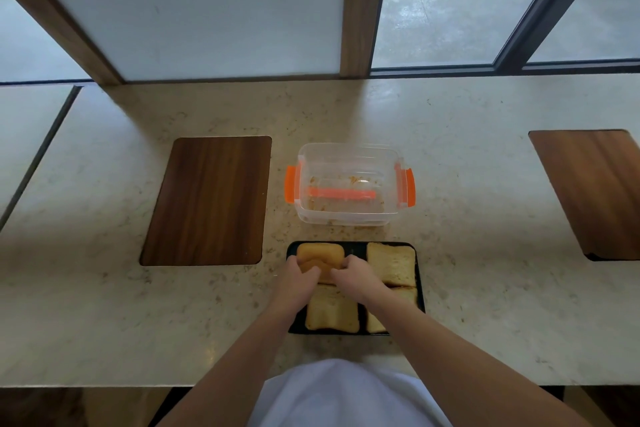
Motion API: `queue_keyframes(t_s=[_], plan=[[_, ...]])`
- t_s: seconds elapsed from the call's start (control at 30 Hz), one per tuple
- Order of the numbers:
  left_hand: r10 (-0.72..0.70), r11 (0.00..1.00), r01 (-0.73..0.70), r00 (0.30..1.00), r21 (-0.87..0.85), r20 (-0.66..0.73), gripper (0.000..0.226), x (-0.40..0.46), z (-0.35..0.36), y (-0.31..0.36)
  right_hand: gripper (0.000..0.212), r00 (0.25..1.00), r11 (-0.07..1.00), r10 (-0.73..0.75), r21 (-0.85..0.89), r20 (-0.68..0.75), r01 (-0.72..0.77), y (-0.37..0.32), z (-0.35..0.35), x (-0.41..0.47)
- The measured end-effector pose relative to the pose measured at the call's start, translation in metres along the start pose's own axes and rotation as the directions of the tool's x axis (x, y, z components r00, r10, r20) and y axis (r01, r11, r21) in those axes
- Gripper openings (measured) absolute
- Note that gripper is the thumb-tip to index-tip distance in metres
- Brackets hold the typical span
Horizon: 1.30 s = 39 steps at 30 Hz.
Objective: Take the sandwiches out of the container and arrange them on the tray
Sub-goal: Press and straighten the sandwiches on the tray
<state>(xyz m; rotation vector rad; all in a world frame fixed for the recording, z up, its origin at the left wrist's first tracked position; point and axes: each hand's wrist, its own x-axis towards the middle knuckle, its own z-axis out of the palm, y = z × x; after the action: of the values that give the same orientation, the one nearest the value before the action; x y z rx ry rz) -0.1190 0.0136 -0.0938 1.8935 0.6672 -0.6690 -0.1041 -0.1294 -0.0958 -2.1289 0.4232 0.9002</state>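
Black tray, rectangular, lies on the pale speckled stone surface at its near edge, directly in front of the person. Contents: four sandwiches in a two-by-two layout.

- Far-left sandwich: golden-brown, rounded top. Left hand and right hand both rest on its near edge, fingers curled around it; each grip is closed on this piece.
- Far-right sandwich: pale toasted bread, lying flat, touching the piece nearer the person.
- Near-left sandwich: pale, lying flat, partly covered by the left wrist.
- Near-right sandwich: mostly hidden beneath the right forearm.

Clear plastic container: orange side clasps, stands just beyond the tray, apart from it. Holds no sandwiches; crumbs show on its floor. An orange strip shows through the plastic; whether it lies inside or beneath cannot be told.

Dark wooden board: set flat into the surface, left of the container.

Second wooden board: far right, well apart from the tray.

White garment: fills the bottom centre of the view.
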Motion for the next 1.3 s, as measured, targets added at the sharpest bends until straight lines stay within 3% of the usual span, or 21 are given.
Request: queue_keyframes(t_s=[0.13, 0.37, 0.57, 0.67, 0.9, 1.07, 1.3], plan=[[-0.016, 1.000, 0.016, 1.000, -0.014, -0.009, 0.050, 0.002, -0.001, -0.004, 0.051, 1.000, 1.000, -0.004, -0.021, 0.000, 0.004, 0.002, 0.001, -0.001], [-0.130, 0.983, 0.132, 0.991, -0.130, 0.020, 0.078, 0.002, 0.001, -0.008, 0.055, 0.998, 0.995, 0.033, -0.096, -0.058, -0.038, 0.027, 0.003, -0.010], [-0.099, 0.988, 0.101, 0.995, -0.115, 0.028, 0.062, 0.003, 0.003, -0.010, 0.070, 1.000, 1.000, 0.011, -0.001, -0.018, -0.011, 0.016, 0.008, -0.008], [-0.107, 0.989, 0.108, 0.994, -0.096, 0.021, 0.068, 0.002, 0.000, -0.008, 0.075, 0.999, 0.999, 0.035, 0.009, -0.016, -0.034, 0.015, 0.008, -0.006], [-0.159, 0.978, 0.162, 0.987, -0.133, 0.037, 0.061, 0.004, -0.001, -0.004, 0.072, 0.996, 0.983, 0.086, 0.157, 0.035, -0.090, 0.005, 0.005, -0.004], [-0.148, 0.982, 0.149, 0.989, -0.118, 0.014, 0.049, 0.006, -0.004, -0.005, 0.074, 0.995, 0.981, 0.083, 0.171, 0.056, -0.091, 0.003, 0.008, -0.006], [-0.149, 0.982, 0.149, 0.989, -0.119, 0.008, 0.054, 0.006, -0.005, -0.009, 0.068, 0.997, 0.987, 0.068, 0.146, 0.042, -0.073, 0.004, 0.009, -0.007]])
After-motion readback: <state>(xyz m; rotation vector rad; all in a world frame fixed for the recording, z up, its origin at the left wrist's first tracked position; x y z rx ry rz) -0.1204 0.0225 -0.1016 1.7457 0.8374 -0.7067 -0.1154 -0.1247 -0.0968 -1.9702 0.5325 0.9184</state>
